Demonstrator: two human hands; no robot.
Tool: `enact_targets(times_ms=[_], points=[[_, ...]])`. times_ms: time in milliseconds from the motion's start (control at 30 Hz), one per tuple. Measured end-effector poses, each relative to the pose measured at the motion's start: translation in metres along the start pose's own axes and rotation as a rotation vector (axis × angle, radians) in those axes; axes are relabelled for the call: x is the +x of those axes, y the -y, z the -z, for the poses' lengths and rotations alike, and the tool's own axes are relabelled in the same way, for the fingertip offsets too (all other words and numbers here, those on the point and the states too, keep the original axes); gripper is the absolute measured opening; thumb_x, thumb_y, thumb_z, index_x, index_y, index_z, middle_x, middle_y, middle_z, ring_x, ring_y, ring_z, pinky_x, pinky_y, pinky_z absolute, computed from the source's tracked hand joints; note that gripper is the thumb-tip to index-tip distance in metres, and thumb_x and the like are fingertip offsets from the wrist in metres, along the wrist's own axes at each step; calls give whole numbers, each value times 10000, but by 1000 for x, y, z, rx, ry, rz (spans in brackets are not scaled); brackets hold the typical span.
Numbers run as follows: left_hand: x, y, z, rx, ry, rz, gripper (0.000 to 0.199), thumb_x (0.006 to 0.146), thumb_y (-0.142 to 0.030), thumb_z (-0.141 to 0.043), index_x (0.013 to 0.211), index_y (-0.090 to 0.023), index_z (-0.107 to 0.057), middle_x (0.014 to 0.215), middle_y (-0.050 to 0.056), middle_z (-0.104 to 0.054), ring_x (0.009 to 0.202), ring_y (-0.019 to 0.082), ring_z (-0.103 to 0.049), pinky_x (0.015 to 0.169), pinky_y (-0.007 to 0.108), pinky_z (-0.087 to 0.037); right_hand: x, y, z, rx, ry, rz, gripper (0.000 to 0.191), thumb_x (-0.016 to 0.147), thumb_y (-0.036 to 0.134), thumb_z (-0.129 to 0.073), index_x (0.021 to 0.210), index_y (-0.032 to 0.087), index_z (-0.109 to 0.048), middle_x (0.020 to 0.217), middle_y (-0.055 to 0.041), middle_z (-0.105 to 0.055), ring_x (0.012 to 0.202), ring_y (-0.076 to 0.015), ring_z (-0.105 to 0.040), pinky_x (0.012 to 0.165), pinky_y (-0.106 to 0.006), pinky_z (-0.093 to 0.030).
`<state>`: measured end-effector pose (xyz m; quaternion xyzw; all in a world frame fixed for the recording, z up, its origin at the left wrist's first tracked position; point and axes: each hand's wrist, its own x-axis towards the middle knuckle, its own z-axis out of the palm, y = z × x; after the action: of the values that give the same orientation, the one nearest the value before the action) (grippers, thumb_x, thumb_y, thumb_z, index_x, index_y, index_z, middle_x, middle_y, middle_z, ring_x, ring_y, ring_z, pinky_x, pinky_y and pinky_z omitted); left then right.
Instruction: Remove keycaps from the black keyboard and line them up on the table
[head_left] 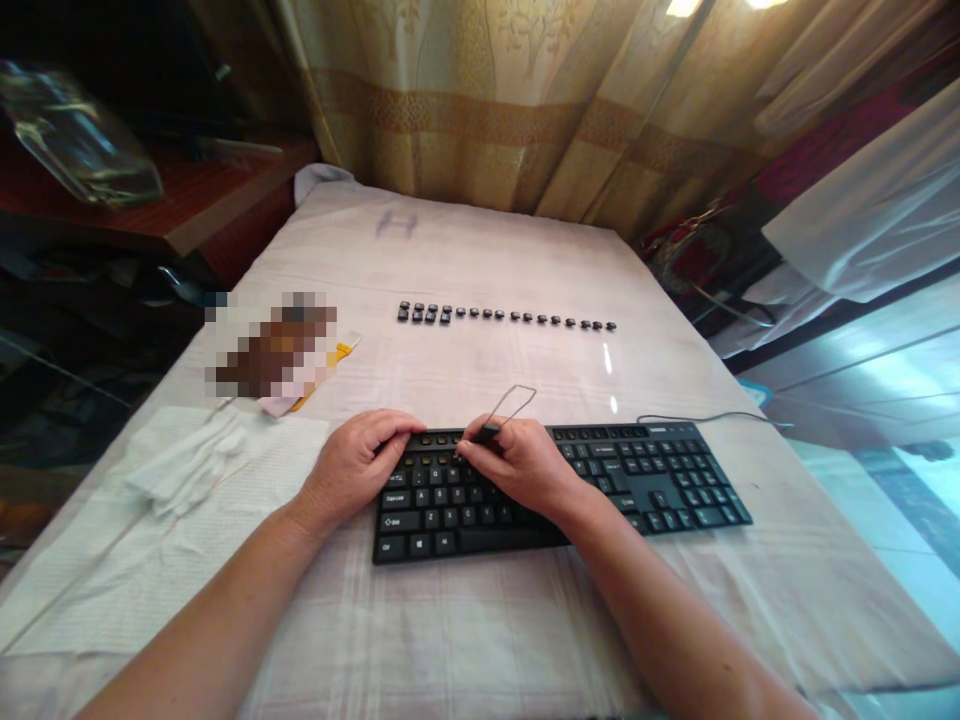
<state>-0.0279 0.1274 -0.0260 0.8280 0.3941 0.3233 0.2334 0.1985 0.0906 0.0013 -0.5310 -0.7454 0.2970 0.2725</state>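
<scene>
A black keyboard (480, 541) lies on the cloth-covered surface, with keycaps gone from parts of its top rows at the left. My left hand (364, 455) grips its upper left corner, thumb on the near side and fingers along the back edge. Over the upper left rows, my right hand (517, 460) is closed on a keycap puller (489, 432); its thin wire loop points up and away from the keys. Whether its lower end touches a key is hidden by my fingers. Beyond the keyboard, loose black keycaps (499, 314) sit in a line, doubled at the left end.
White tissue (187, 455) and a cotton swab (142, 528) lie at the left, beside a blurred-out patch and a yellow-edged packet (322, 378). The keyboard cable (712, 416) trails right. A glass bottle (82, 140) stands on a wooden desk (217, 190); a curtain (480, 110) hangs behind.
</scene>
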Motion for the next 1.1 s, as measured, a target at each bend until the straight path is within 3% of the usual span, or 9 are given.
enact_targets(times_ms=[200, 567, 833, 1100], points=[[0, 0, 0, -9, 2, 4, 214, 874, -172, -482, 936, -215, -683, 937, 26, -740, 879, 171, -684, 836, 316, -536, -3, -3, -6, 66, -99, -70, 155, 804, 278, -599, 702, 183, -667, 626, -6, -653, 510, -118, -546, 501, -225, -389], [0, 0, 0, 1, -5, 2, 219, 869, -168, -482, 928, -220, -687, 921, 25, -744, 869, 169, -687, 830, 316, -539, 0, -6, -5, 199, -82, -114, 141, 777, 256, -591, 670, 177, -638, 573, 14, -600, 521, -110, -533, 502, -215, -393], [1, -3, 2, -13, -2, 18, 225, 862, -173, -481, 916, -227, -693, 911, 20, -746, 853, 169, -688, 818, 311, -543, 3, -8, 3, 653, -125, -284, 249, 713, 404, -667, 661, 181, -569, 527, 12, -607, 430, -95, -515, 428, -209, -417], [-1, -2, 1, 57, -5, -19, 194, 882, -212, -507, 956, -225, -686, 935, 33, -744, 874, 182, -678, 829, 332, -524, 4, -7, 6, 703, -169, -313, 262, 693, 406, -689, 644, 180, -567, 521, 13, -611, 428, -93, -517, 416, -206, -411]])
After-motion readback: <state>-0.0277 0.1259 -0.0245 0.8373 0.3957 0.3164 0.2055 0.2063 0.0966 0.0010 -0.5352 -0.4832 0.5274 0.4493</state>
